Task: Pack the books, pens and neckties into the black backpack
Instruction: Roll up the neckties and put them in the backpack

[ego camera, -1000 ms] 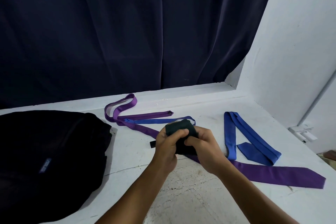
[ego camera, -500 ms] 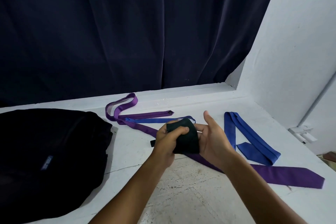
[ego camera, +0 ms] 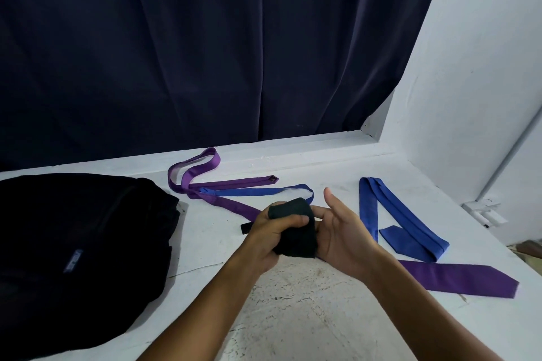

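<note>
A rolled-up black fabric necktie (ego camera: 296, 228) sits between both hands above the middle of the white worktop (ego camera: 308, 316). The left hand (ego camera: 271, 239) grips the roll, its fingers (ego camera: 290, 221) curled over the top and front of the bundle. The right hand (ego camera: 344, 236) is spread wide, palm turned toward the roll and touching its right side, thumb pointing up and the other fingers straight. A short loose black end (ego camera: 245, 228) pokes out to the left below the left hand.

A long purple satin necktie (ego camera: 457, 274) lies on the worktop beneath the hands, its wide tip near the right edge and its narrow part looping toward the back edge. A thin blue necktie strip (ego camera: 252, 192) crosses over it just behind the hands. A folded royal-blue necktie (ego camera: 396, 215) lies in a V shape to the right, near the right edge, with its broad end touching the purple one.

The black fabric backpack (ego camera: 73, 243) lies flat at the left edge of the worktop, well apart from the hands, a small pale label on its front. A dark navy curtain (ego camera: 205, 52) hangs behind the back edge, and a white wall (ego camera: 484, 67) stands to the right.
</note>
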`<state>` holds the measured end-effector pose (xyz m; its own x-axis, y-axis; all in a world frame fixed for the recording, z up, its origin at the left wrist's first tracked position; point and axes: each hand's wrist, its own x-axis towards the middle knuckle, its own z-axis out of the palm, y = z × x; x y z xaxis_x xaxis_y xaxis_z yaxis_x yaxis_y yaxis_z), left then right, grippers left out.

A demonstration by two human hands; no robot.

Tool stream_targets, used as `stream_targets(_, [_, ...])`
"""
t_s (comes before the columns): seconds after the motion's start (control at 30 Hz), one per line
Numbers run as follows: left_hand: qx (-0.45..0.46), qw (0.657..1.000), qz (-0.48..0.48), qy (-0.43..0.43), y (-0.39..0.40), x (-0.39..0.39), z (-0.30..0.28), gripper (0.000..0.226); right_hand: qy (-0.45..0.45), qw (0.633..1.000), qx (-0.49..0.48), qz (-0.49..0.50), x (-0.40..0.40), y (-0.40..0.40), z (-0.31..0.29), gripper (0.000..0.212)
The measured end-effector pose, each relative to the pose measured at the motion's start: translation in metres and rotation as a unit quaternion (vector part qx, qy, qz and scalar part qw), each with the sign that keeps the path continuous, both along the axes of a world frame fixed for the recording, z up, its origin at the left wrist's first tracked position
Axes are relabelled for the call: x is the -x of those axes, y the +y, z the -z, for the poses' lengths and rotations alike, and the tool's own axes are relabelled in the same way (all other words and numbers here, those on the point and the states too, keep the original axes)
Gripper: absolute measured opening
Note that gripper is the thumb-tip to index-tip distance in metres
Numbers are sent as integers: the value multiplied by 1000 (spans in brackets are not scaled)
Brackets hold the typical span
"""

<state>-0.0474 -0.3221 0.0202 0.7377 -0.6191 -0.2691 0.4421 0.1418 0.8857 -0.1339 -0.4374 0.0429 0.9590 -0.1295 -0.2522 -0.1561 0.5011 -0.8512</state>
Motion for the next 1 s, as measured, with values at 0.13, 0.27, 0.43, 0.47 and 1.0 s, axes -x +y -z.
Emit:
stream_targets(0.13, [-17, 999, -22, -18, -1, -2, -1, 34, 1, 1000, 5, 6, -1, 5, -1, 70])
stream_targets(0.27, [-10, 998, -22, -51, 0, -1, -7, 27, -16, 999, 17, 47, -2, 13, 0, 71])
stream_targets(0.43, [-4, 998, -43, -49, 2, -1, -9, 26, -32, 994, 25, 100, -1, 24, -5, 57])
stream_targets(0.47, [-4, 998, -49, -40, 2, -1, -10, 26, -27, 993, 28, 110, -1, 25, -7, 52])
stream_targets(1.0, [-51, 996, -65, -22, -2, -12, -25, 26, -12, 990, 7, 142, 2, 33, -26, 41])
